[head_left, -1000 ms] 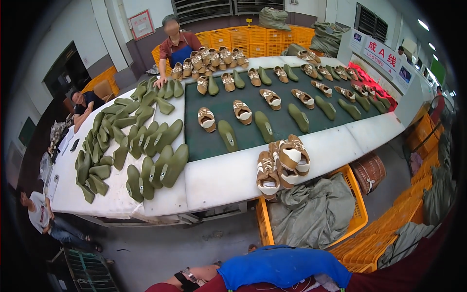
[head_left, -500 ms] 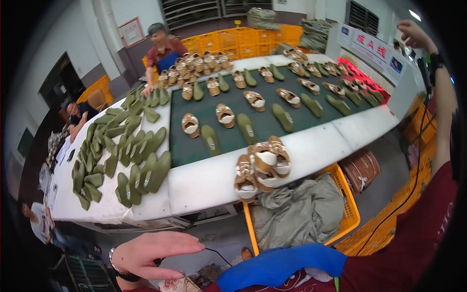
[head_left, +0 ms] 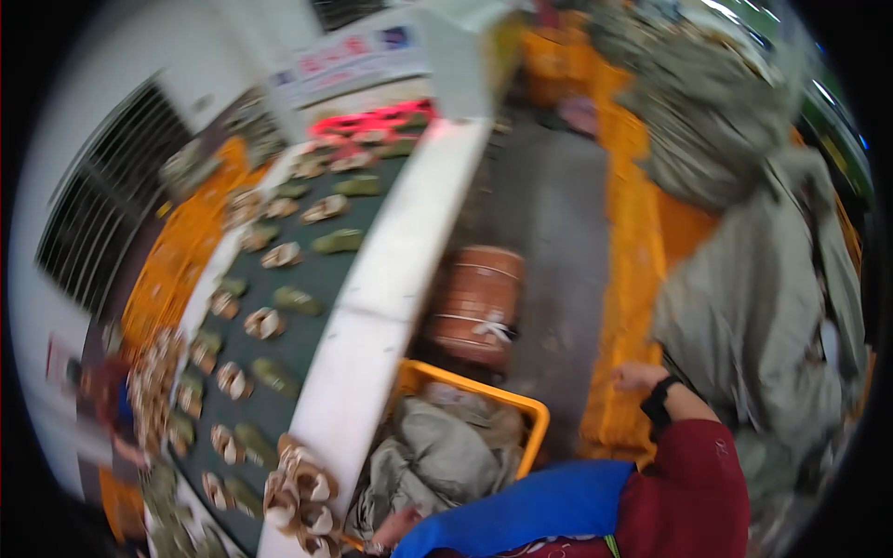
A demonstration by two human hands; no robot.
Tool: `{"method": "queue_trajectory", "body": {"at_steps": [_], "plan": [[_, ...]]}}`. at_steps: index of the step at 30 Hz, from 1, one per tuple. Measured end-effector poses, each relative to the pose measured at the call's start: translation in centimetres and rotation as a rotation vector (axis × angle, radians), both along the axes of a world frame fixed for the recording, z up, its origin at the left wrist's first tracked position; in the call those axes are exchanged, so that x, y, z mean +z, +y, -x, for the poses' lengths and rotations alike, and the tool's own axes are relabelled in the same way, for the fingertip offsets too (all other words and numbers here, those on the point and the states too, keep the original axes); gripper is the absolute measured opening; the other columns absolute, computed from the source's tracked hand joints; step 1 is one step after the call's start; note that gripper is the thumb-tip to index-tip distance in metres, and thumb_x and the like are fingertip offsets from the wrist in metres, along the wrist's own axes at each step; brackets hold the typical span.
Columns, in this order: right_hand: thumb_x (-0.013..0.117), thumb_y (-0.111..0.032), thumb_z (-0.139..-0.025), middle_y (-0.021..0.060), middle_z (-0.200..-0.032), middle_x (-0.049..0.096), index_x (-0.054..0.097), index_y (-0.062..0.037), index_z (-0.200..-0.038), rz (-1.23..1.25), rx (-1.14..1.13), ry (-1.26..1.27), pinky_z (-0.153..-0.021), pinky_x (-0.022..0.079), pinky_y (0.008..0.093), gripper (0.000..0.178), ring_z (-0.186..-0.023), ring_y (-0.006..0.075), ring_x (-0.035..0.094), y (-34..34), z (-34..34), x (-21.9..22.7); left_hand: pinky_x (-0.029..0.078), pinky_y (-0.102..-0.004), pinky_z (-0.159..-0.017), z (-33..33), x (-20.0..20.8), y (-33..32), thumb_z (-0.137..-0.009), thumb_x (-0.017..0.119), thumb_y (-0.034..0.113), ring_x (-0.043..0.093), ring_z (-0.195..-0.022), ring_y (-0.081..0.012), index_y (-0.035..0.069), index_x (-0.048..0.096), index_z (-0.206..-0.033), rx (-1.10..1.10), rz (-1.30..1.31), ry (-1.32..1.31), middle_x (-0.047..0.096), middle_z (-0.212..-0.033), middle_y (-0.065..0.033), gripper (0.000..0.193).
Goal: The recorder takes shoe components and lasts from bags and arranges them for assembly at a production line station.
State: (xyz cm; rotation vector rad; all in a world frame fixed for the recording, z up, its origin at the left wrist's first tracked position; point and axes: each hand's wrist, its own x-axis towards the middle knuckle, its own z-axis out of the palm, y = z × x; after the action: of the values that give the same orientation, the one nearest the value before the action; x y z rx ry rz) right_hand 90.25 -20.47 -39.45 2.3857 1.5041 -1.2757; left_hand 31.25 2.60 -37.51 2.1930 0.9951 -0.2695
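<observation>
My right hand (head_left: 637, 376), with a black band at its wrist, is drawn in beside the yellow crates. Its fingers look curled into a loose fist, and no object shows in them. Low in the picture, my left hand (head_left: 397, 526) hangs over the near side of a yellow crate (head_left: 470, 386) filled with grey-green cloth (head_left: 446, 456). Its fingers are smeared and partly hidden by my blue apron (head_left: 521, 507). Near that hand, several tan and white shoes (head_left: 296, 479) are bunched on the white table edge (head_left: 349, 349).
Shoes and green shoe lasts (head_left: 274, 375) stand in rows on the dark green conveyor belt (head_left: 326, 270), which runs to a red-lit opening (head_left: 372, 119). A reddish-brown bundle (head_left: 477, 302) lies on the floor. Grey-green sheets (head_left: 744, 307) cover things at right. Blurred at far left is a co-worker (head_left: 104, 395).
The view has swung right, toward the aisle and covered stacks. My raised right arm has come down with its hand drawn in. My left hand, spread earlier, is now low beside the cloth-filled crate.
</observation>
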Motion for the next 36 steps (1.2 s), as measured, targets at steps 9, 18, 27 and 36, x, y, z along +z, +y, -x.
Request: {"method": "queue_trajectory", "body": {"at_steps": [9, 18, 27, 36], "plan": [[0.056, -0.015, -0.075, 0.0184, -0.077, 0.062, 0.059, -0.0006, -0.085, -0.77, -0.932, -0.254, -0.065, 0.046, 0.0383, 0.018, -0.071, 0.0332, 0.059, -10.5, -5.0, 3.8, 0.047, -0.0395, -0.079, -26.7, 4.8, 11.8, -0.075, 0.061, 0.022, 0.059, -0.091, -0.035, 0.003, 0.051, -0.115, -0.324, -0.153, 0.04, 0.061, -0.097, -0.021, 0.045], [0.064, -0.034, -0.074, 0.0182, -0.118, 0.049, 0.051, -0.0061, -0.115, -0.861, -0.916, -1.752, -0.084, 0.039, 0.0457, 0.052, -0.106, 0.0367, 0.047, -15.7, -4.0, 28.0, 0.047, -0.0383, -0.078, -42.5, 5.1, 2.4, -0.077, 0.06, 0.02, 0.058, -0.09, -0.036, 0.002, 0.05, -0.115, -0.827, 0.073, -0.23, 0.06, -0.096, -0.022, 0.044], [0.066, -0.037, -0.072, 0.016, -0.097, 0.053, 0.052, -0.0007, -0.106, -0.511, -1.162, -1.21, -0.074, 0.045, 0.0411, 0.052, -0.097, 0.0323, 0.05, -18.0, -6.1, 17.5, 0.045, -0.038, -0.081, -56.5, 12.9, -3.7, -0.077, 0.06, 0.015, 0.056, -0.095, -0.0358, 0.001, 0.049, -0.117, -1.102, 0.075, -0.312, 0.059, -0.101, -0.0221, 0.044], [0.061, -0.03, -0.076, 0.0171, -0.063, 0.059, 0.047, -0.0009, -0.112, -0.679, -1.534, -0.871, -0.053, 0.045, 0.0435, 0.049, -0.058, 0.0359, 0.058, -15.4, -4.5, 19.2, 0.044, -0.0383, -0.085, -77.9, 27.4, -15.4, -0.073, 0.063, 0.006, 0.053, -0.102, -0.0333, 0.003, 0.054, -0.111, -1.699, -0.101, -1.027, 0.055, -0.109, -0.0178, 0.039]]}}
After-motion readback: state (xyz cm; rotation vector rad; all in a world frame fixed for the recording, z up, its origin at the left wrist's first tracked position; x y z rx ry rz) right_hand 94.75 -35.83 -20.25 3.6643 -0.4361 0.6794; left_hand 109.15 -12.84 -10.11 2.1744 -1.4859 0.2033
